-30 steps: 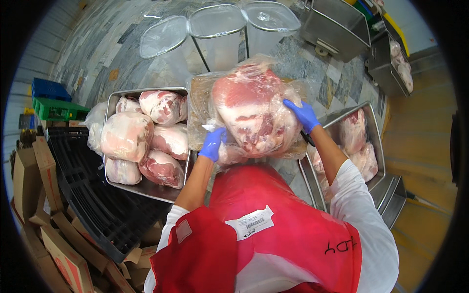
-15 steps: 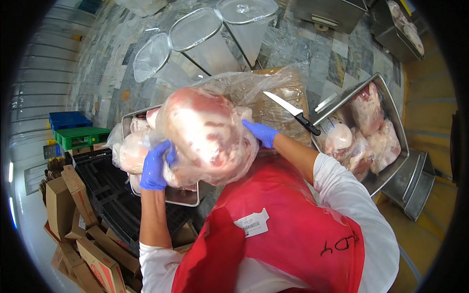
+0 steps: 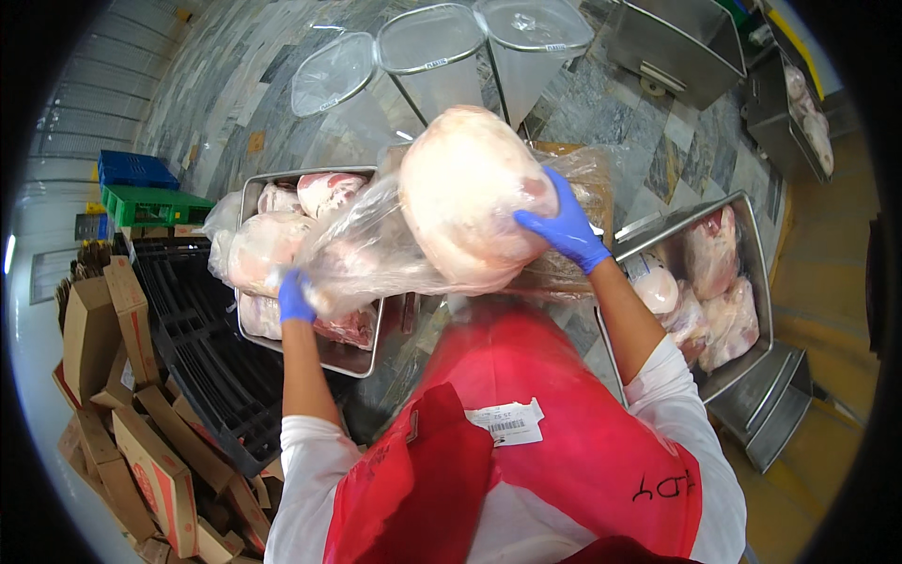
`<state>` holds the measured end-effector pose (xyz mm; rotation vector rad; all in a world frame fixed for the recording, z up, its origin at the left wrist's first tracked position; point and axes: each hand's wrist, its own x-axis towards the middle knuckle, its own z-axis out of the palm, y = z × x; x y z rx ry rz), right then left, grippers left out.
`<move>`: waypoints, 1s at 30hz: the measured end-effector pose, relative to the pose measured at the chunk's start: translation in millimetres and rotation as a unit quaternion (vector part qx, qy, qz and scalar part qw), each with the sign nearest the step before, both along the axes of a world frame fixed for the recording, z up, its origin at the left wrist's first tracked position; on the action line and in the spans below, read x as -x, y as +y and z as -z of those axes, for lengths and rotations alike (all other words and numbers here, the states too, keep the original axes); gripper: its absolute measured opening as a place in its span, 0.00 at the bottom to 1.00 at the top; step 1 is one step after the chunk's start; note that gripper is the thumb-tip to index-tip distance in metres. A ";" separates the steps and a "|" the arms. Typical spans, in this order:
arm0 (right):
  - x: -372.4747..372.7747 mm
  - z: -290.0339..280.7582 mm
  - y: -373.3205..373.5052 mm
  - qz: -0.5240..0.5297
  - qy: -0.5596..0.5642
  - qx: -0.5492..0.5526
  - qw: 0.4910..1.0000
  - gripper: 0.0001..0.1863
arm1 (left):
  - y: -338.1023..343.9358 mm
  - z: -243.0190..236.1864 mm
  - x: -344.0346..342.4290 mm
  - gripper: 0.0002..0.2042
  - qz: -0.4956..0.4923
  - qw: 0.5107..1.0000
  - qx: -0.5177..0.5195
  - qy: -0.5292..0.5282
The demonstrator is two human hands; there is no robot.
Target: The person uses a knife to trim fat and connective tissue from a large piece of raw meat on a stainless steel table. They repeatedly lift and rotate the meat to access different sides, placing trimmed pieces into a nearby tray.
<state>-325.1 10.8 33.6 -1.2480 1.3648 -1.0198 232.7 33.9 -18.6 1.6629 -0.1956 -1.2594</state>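
A large pale piece of meat (image 3: 465,202) is held up in front of me, over the near side of a wrapped cardboard box. My right hand (image 3: 569,226), in a blue glove, grips its right side, thumb toward me and fingers partly hidden behind it. Clear plastic wrap (image 3: 362,258) stretches leftward from the meat. My gloved left hand (image 3: 296,297) is closed on the far left end of that wrap, above a metal tub (image 3: 376,352) of meat pieces. Most of the meat's surface shows bare; some wrap still lies beneath it.
Another metal tub (image 3: 763,282) with wrapped meat stands at the right. The cardboard box (image 3: 594,193) lies beyond my right hand. Three plastic-lined bin frames (image 3: 432,66) stand farther off. Black pallets (image 3: 202,348) and flattened cartons (image 3: 155,470) are stacked at the left.
The wrap has been pulled off much of the meat and drawn left by my left hand. The meat has moved right and away from me. The knife on the box is no longer clearly visible.
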 end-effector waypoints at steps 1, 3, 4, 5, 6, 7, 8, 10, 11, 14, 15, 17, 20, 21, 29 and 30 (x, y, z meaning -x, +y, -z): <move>9.6 1.5 -5.9 -0.005 -0.038 -0.030 0.999 0.52 | 32.7 15.0 -40.9 0.16 -0.029 0.999 0.005 0.015; 32.8 17.3 -9.8 0.030 -0.018 -0.073 0.997 0.49 | 56.5 6.8 -34.4 0.18 -0.051 0.998 -0.001 0.032; 38.2 24.7 -11.9 0.031 -0.015 -0.094 0.995 0.48 | 74.4 12.6 -53.3 0.18 -0.040 0.999 -0.001 0.019; 43.3 32.2 -11.0 0.042 -0.040 -0.111 0.992 0.48 | 90.6 18.4 -70.9 0.19 -0.028 1.000 -0.001 0.006; 50.3 46.6 -7.5 0.059 -0.060 -0.128 0.988 0.47 | 91.3 14.8 -57.7 0.18 0.016 0.998 0.010 -0.054; 58.2 58.2 -2.4 0.081 -0.080 -0.145 0.983 0.47 | 74.6 -8.3 -26.4 0.17 0.064 0.991 0.019 -0.114; 62.9 63.6 2.1 0.076 -0.066 -0.162 0.982 0.46 | 63.4 -22.8 -2.9 0.16 0.105 0.978 0.028 -0.178; 67.6 68.5 7.5 0.041 -0.046 -0.168 0.984 0.46 | 47.7 -10.0 13.4 0.19 0.133 0.982 0.049 -0.121; 68.4 69.6 10.7 0.028 -0.036 -0.171 0.984 0.46 | 35.5 3.9 25.7 0.19 0.179 0.970 0.079 -0.146; 61.6 48.9 12.9 0.031 0.022 -0.177 0.983 0.46 | -24.6 22.9 102.7 0.19 0.364 0.850 0.218 -0.312; 63.3 47.9 13.0 0.032 0.021 -0.182 0.983 0.47 | -44.2 33.0 129.3 0.20 0.376 0.846 0.234 -0.296; 62.6 47.7 10.1 0.024 0.021 -0.189 0.981 0.47 | -77.1 81.0 163.4 0.22 0.398 0.773 0.321 -0.377; 64.7 54.7 11.3 0.025 -0.011 -0.190 0.981 0.48 | -97.0 102.5 224.1 0.22 0.409 0.863 0.211 -0.210; 67.5 62.3 14.3 0.032 -0.015 -0.185 0.982 0.48 | -97.5 98.0 241.1 0.22 0.396 0.909 0.110 -0.071; 68.5 75.0 21.2 0.048 -0.024 -0.181 0.982 0.48 | -29.1 97.8 242.8 0.22 0.510 0.859 0.007 0.042; 67.7 75.2 22.1 0.044 -0.031 -0.185 0.981 0.48 | -22.8 105.7 235.9 0.20 0.540 0.841 -0.009 -0.026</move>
